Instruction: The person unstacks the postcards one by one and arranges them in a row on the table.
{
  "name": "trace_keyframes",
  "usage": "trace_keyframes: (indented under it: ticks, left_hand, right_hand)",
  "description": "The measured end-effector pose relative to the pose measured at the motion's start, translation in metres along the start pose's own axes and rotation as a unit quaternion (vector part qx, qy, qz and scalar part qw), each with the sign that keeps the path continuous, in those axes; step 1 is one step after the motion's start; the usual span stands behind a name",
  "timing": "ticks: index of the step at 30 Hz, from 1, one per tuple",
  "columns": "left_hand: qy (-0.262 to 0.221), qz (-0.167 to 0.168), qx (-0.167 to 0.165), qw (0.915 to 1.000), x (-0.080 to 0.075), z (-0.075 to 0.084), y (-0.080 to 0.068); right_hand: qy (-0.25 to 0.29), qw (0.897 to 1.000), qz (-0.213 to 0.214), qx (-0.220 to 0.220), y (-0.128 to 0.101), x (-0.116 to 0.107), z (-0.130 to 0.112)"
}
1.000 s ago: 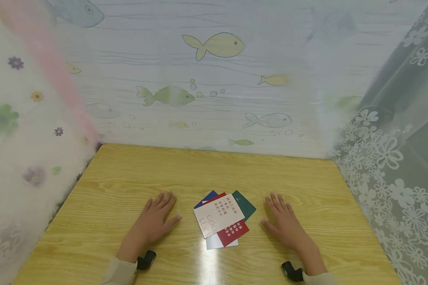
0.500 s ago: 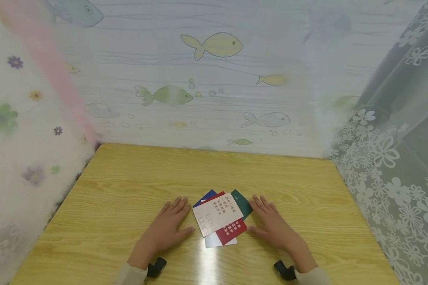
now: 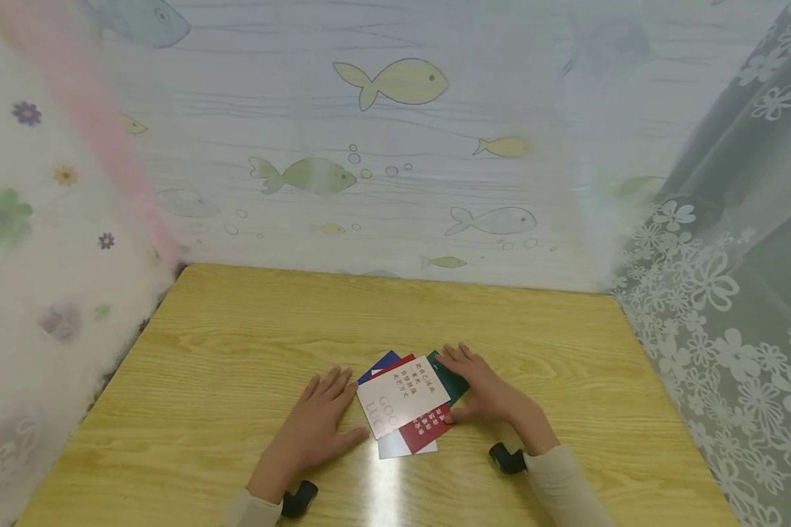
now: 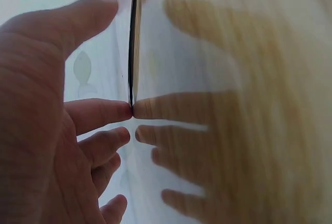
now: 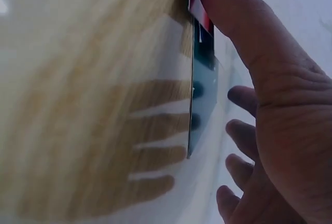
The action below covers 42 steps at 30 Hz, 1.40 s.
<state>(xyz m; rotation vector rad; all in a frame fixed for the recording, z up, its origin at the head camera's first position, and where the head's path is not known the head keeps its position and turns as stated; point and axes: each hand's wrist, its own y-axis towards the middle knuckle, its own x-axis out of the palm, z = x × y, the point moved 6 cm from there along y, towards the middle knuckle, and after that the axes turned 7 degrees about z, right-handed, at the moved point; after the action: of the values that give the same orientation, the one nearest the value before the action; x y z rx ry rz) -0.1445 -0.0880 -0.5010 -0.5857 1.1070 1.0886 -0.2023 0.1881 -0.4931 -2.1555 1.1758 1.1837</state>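
A loose stack of cards lies fanned out on the wooden table. On top is a white card (image 3: 402, 401) with lettering; beneath it show a green card (image 3: 455, 388), a red card (image 3: 422, 435), a blue card (image 3: 381, 363) and a pale card (image 3: 392, 446). My left hand (image 3: 316, 430) lies beside the stack's left edge, fingers spread; in the left wrist view its index fingertip touches a card's edge. My right hand (image 3: 494, 395) is over the right side, its thumb at the red card and fingers near the green card (image 5: 202, 99), not curled round anything.
The table (image 3: 257, 315) has a glossy wood-grain top that mirrors the hands in both wrist views. Behind it stands a fish-patterned covering (image 3: 395, 183). A lace curtain (image 3: 718, 285) hangs at the right, and a flowered covering (image 3: 59, 271) at the left.
Both hands have moved inward from either side to the card stack. The right hand has come over its right edge; the left now reaches its left edge. The cards look nearly unmoved.
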Motion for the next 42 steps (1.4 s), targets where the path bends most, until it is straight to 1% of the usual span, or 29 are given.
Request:
trace_keyframes:
  ticks: [4, 7, 14, 19, 23, 27, 31, 37, 42]
  left_hand:
    - [-0.007, 0.002, -0.004, 1.0000, 0.001, 0.003, 0.001]
    - [-0.014, -0.001, -0.005, 0.9999, 0.003, 0.005, 0.001]
    - [-0.010, -0.007, -0.007, 0.9999, 0.006, 0.007, 0.000]
    - [-0.003, -0.008, -0.006, 0.9999, 0.005, 0.007, -0.001]
    - [-0.004, -0.010, -0.006, 0.9999, 0.005, 0.007, 0.000]
    - [-0.010, -0.007, -0.004, 0.9999, 0.004, 0.006, 0.001]
    - [-0.007, -0.003, 0.002, 1.0000, 0.003, 0.006, 0.001]
    - [-0.017, -0.002, 0.006, 0.9998, 0.003, 0.005, -0.001]
    - [-0.028, -0.007, 0.004, 0.9996, 0.006, 0.004, -0.001]
  right_hand:
    - [-0.018, 1.000, -0.015, -0.008, 0.012, 0.001, 0.002]
    - [-0.020, 0.999, -0.024, -0.012, 0.018, 0.003, 0.002]
    - [-0.012, 0.999, -0.031, -0.005, 0.018, 0.009, 0.001]
    - [-0.001, 1.000, -0.018, 0.007, 0.014, 0.009, -0.003]
    - [-0.009, 1.000, -0.012, 0.016, 0.009, 0.008, -0.006]
    - [-0.029, 1.000, -0.004, 0.010, 0.005, 0.007, -0.008]
    - [-0.036, 0.999, 0.008, 0.002, 0.000, 0.005, -0.011]
    - [-0.023, 0.999, 0.023, 0.010, -0.007, 0.006, -0.012]
    - [-0.015, 0.999, 0.047, -0.004, -0.012, 0.008, -0.016]
